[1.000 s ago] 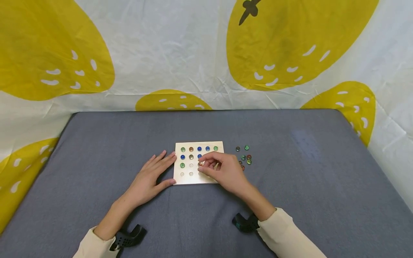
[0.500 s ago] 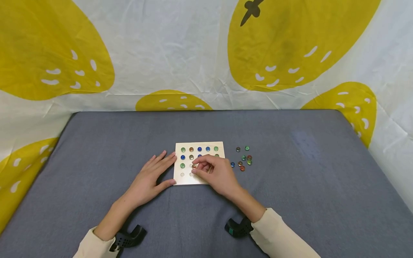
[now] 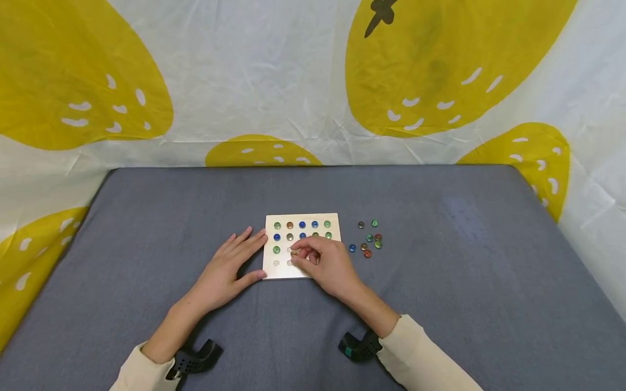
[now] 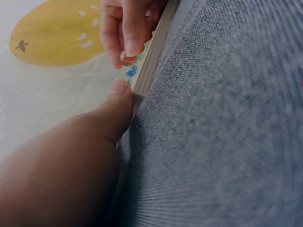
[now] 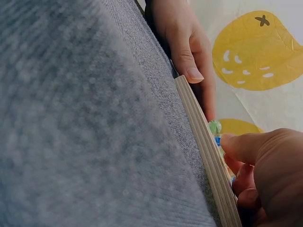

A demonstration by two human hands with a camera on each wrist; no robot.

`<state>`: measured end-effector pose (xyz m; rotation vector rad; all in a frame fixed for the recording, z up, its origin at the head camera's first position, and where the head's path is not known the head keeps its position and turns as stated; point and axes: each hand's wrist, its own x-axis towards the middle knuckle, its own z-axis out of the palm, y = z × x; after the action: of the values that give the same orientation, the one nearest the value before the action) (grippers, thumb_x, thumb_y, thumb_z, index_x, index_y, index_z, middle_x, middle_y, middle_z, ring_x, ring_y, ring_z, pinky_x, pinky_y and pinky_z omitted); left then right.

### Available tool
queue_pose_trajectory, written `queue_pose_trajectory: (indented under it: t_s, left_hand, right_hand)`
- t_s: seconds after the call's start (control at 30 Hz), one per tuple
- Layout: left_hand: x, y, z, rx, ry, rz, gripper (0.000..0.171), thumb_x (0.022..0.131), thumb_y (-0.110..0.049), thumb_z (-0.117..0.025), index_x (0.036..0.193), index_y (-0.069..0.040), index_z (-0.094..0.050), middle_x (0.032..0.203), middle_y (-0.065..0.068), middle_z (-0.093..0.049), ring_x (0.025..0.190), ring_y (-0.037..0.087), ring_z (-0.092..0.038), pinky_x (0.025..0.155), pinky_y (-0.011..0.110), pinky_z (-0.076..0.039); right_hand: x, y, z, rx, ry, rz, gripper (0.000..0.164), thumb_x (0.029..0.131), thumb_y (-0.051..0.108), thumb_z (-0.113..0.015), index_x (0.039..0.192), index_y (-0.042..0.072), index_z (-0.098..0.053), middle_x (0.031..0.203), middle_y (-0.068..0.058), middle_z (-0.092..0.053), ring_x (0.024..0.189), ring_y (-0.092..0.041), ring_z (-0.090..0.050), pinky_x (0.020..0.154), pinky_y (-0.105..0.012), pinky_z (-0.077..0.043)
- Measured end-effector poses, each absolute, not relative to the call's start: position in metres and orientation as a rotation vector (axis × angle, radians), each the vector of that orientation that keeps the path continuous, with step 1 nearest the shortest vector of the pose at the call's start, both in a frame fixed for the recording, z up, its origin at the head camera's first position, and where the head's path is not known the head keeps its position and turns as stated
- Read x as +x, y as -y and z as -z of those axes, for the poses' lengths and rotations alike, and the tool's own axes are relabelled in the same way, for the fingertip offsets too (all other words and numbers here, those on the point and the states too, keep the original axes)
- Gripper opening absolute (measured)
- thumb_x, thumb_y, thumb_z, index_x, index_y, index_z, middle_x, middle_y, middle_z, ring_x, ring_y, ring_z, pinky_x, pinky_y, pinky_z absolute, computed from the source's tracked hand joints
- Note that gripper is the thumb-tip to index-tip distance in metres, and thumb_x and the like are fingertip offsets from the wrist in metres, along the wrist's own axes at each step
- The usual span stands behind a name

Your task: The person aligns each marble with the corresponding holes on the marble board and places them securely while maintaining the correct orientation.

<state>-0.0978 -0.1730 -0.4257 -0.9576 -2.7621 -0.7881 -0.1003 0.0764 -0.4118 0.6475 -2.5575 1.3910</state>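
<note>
A pale wooden board (image 3: 300, 219) with rows of round hollows lies on the table. Green, blue and brownish marbles fill its two far rows, and a green marble (image 3: 276, 250) sits at the left of the third row. My right hand (image 3: 326, 264) pinches a reddish-clear marble (image 4: 127, 59) between thumb and fingers, close over the third row near the second hollow. Its palm covers the board's near right part. My left hand (image 3: 226, 273) lies with fingers spread, thumb and fingertips touching the board's left edge. In the right wrist view the left thumb (image 5: 193, 73) rests at the board's corner.
Several loose marbles, among them a blue marble (image 3: 352, 248), an orange-red marble (image 3: 367, 253) and a green marble (image 3: 374, 223), lie just right of the board. Grey cloth (image 3: 195, 201) covers the table. A white and yellow patterned curtain (image 3: 254, 81) hangs behind it.
My right hand has moved left across the board with the pinched marble, from about the third column to near the second, uncovering the blue marble beside the board. My left hand has stayed still.
</note>
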Motion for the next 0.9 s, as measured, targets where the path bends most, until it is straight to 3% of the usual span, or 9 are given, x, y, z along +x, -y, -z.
queue_pose_trajectory:
  t_s: [0.4,0.9]
  left_hand:
    - [-0.0983,0.1737,0.4296,-0.959,2.745,0.784,0.070,0.088,-0.037,-0.068,0.147,-0.013,-0.040,0.150,0.005,-0.038,0.141,0.030,-0.025,0.114,0.049,-0.015]
    - [-0.0990,0.1732,0.4311,-0.964,2.739,0.771,0.069,0.089,-0.039,-0.067,0.147,-0.012,-0.040,0.150,0.005,-0.038,0.141,0.030,-0.025,0.114,0.050,-0.016]
  right_hand:
    - [-0.1004,-0.0744,0.4145,0.688,2.525,-1.294,0.015,0.079,0.008,-0.079,0.093,0.011,-0.075,0.070,0.010,-0.059,0.052,0.000,-0.039,0.046,-0.020,-0.034]
    - [-0.1030,-0.0746,0.4189,0.677,2.528,-1.265,0.014,0.084,0.007,-0.075,0.097,0.013,-0.077,0.070,0.011,-0.057,0.053,-0.002,-0.040,0.047,-0.022,-0.035]
